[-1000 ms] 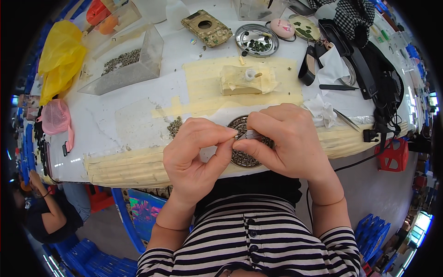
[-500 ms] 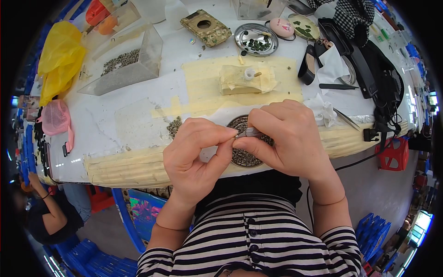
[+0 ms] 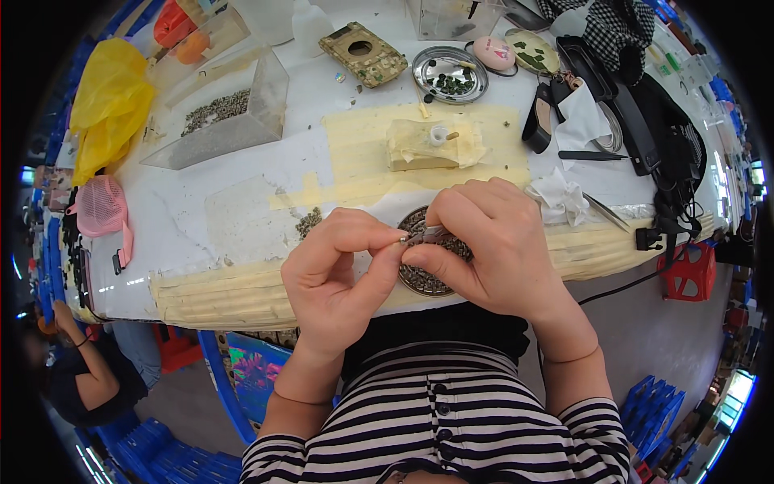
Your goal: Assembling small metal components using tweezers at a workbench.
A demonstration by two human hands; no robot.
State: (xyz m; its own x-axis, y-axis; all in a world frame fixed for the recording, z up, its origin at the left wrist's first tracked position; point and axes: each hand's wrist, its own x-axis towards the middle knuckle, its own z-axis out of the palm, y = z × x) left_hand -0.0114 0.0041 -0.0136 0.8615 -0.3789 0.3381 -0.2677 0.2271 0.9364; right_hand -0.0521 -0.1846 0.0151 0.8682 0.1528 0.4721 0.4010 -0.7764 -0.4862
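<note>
My left hand [image 3: 332,278] pinches a tiny shiny brownish part [image 3: 403,239] between thumb and forefinger. Close against that part is the tip of a short grey metal tool [image 3: 434,234], which my right hand [image 3: 496,246] grips with thumb and curled fingers; its exact kind is hidden. Both hands are held over a round dish [image 3: 417,284] full of small grey-brown pieces, at the table's near edge. Beyond the hands stands a tape-covered block [image 3: 411,157] with a small white cup [image 3: 438,135] on it.
A clear bin [image 3: 270,101] with small parts stands at the far left. Behind are a camouflage model tank hull [image 3: 364,55] and a metal plate [image 3: 476,90] of green pieces. Tweezers [image 3: 606,211], crumpled tissue [image 3: 559,198] and black straps [image 3: 538,121] lie right.
The pinched part now shows more clearly at my left fingertips. My right hand has shifted slightly left with the tool. The table view has moved slightly.
</note>
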